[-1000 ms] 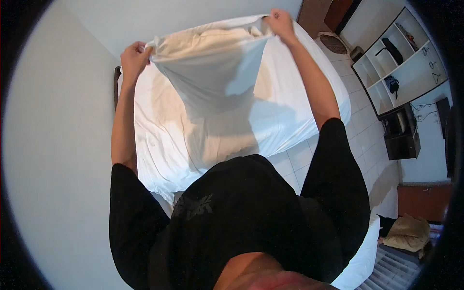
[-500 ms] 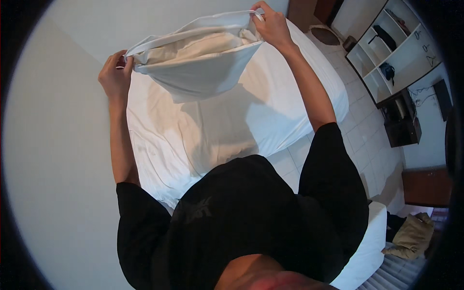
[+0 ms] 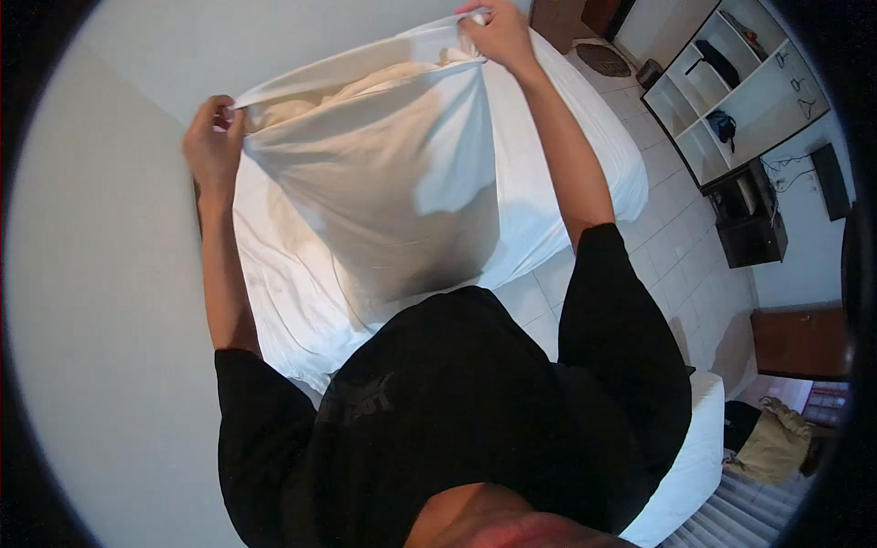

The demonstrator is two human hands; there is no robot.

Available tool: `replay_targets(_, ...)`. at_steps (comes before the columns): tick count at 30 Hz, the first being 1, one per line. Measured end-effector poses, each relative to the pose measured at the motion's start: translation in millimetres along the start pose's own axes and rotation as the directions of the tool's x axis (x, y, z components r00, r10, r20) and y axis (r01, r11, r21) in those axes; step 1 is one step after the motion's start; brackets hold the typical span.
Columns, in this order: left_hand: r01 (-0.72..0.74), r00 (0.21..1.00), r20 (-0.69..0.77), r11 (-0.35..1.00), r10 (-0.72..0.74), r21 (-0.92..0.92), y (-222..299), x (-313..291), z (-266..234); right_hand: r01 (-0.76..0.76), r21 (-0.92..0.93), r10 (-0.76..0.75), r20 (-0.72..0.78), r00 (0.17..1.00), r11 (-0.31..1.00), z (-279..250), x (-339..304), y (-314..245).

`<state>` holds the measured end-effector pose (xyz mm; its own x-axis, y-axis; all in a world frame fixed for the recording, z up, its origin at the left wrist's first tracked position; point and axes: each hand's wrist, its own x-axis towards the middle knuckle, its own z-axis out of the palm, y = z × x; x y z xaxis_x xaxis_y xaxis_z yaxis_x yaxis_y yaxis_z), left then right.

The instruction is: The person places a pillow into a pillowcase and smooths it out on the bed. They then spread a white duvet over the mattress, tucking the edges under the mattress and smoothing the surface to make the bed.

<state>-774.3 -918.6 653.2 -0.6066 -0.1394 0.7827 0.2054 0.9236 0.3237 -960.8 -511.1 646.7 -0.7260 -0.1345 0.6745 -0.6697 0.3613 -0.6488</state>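
Note:
A white pillowcase (image 3: 393, 183) hangs stretched between my raised hands, its open mouth at the top. Inside the mouth shows a cream-coloured pillow (image 3: 352, 94); its lower part is hidden by the cloth. My left hand (image 3: 215, 142) pinches the left corner of the opening. At the right corner, somewhat higher, my right hand (image 3: 498, 36) grips the bunched edge. Below and behind the pillowcase lies a bed (image 3: 283, 301) with a wrinkled white sheet.
A plain wall (image 3: 100, 274) runs close along the left. At the right stand an open shelf unit (image 3: 717, 91) and a small dark cabinet (image 3: 754, 224) on the tiled floor (image 3: 658, 173). A round mat (image 3: 603, 60) lies at the far end. Beige clothing (image 3: 775, 443) is at the lower right.
The pillowcase's lower end has swung down and toward my body, so more of its front shows. My right hand has shifted slightly left; both hands keep their hold.

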Motion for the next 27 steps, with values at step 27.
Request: replay_targets(27,0.436,0.898,0.177,0.867,-0.403,-0.240,-62,-57,217,-0.082,-0.426,0.144,0.116,0.983,0.901,117,-50,181)
